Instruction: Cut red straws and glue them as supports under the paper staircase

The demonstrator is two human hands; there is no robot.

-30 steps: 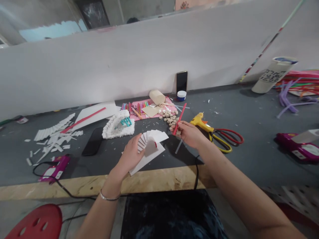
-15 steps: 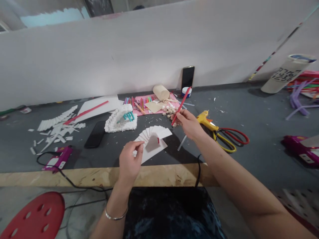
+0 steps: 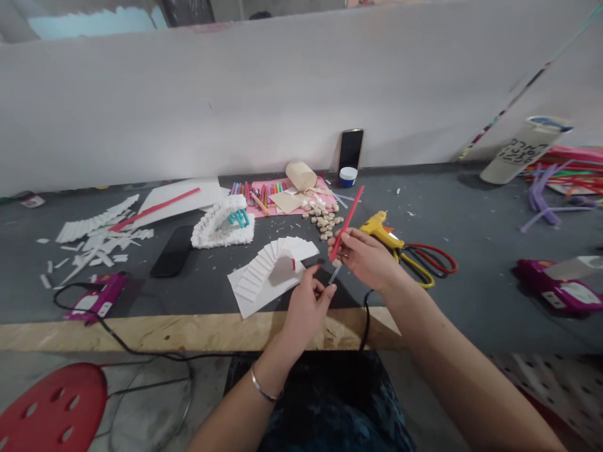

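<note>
Between the fingers of my right hand (image 3: 367, 254) is a thin red strip (image 3: 347, 223), tilted up and away over the table. My left hand (image 3: 308, 304) is just below and left of it, thumb and index finger apart and nothing visible in its grasp. A translucent stick (image 3: 335, 274) lies close to the left fingertips; I cannot tell if they touch it. Left of my hands, a curved row of overlapping white strips (image 3: 257, 273) arches over a white card base (image 3: 277, 289). A small red piece (image 3: 293, 264) shows under the arch's right end.
Pebbles (image 3: 325, 221), a yellow glue gun (image 3: 379, 227) and scissors (image 3: 424, 263) lie beyond and right. Leftward are a white model arch (image 3: 221, 223), a phone (image 3: 173, 251), white scraps (image 3: 101, 248) and a purple box (image 3: 101, 298) with a cable. A blue-white jar (image 3: 347, 177) stands behind.
My left hand has moved right, off the white strips, toward my right hand. The red strip, still in my right hand, has come slightly lower and nearer. The view has shifted a little.
</note>
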